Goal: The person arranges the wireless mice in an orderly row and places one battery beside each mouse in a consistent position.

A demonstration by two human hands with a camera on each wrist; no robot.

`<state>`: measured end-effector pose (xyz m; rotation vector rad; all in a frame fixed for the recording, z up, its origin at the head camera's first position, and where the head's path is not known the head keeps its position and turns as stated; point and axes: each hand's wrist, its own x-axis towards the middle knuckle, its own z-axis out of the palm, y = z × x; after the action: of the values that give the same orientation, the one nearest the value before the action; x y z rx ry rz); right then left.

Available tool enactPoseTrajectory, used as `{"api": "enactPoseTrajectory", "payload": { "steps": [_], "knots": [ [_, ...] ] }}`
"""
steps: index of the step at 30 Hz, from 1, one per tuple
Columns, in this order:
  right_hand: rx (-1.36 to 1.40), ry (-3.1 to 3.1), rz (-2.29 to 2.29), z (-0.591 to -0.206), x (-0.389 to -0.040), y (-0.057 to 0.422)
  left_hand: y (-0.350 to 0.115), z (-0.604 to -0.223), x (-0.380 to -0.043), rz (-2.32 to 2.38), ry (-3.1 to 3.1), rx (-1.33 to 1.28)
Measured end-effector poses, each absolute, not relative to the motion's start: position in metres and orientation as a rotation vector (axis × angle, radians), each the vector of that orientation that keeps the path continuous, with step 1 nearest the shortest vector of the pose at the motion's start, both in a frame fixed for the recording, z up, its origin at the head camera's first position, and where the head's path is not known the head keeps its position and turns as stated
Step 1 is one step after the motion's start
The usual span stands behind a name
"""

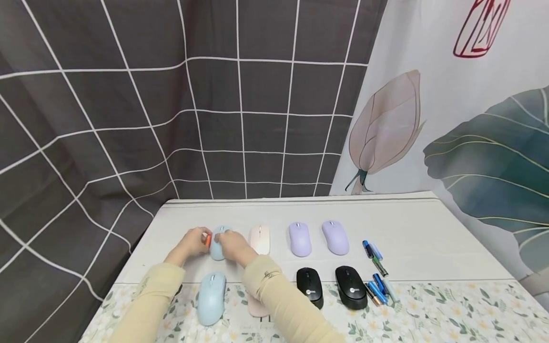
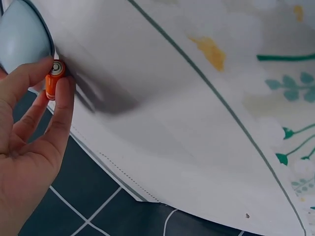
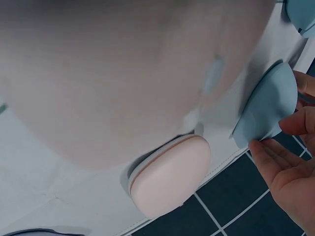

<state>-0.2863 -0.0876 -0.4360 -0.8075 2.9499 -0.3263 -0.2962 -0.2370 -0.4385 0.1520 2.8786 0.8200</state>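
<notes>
My left hand (image 1: 193, 243) pinches a small orange battery (image 2: 50, 90) between thumb and fingers, its round metal end showing in the left wrist view. Right beside it stands a light blue computer mouse (image 1: 217, 252) in the back row. On that mouse, my right hand (image 1: 233, 245) has its thumb and fingertips at one end, gripping it, as the right wrist view shows the blue mouse (image 3: 268, 105) between them. A pale pink mouse (image 3: 170, 179) lies close to the right hand.
Nearer me lie another light blue mouse (image 1: 211, 299) and a pink one (image 1: 256, 307) partly under my right sleeve. To the right are two lilac mice (image 1: 299, 239), two black mice (image 1: 350, 287) and several batteries (image 1: 377, 288). A dark checked curtain (image 1: 266, 128) hangs behind the table.
</notes>
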Motion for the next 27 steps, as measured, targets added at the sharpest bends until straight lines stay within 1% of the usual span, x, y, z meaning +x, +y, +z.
{"api": "enactPoseTrajectory", "payload": {
  "steps": [16,22,27],
  "knots": [
    [-0.832,2.98,-0.246,-0.441,-0.283,-0.089,-0.236,-0.438,-0.297,0.834,2.805,0.119],
    [-0.805,2.884,-0.241,-0.436,-0.28,-0.086,-0.236,-0.436,-0.296,0.849,2.784,0.092],
    [-0.8,2.705,-0.362,-0.423,-0.282,-0.08,-0.235,-0.434,-0.295,0.859,2.785,0.093]
  ]
}}
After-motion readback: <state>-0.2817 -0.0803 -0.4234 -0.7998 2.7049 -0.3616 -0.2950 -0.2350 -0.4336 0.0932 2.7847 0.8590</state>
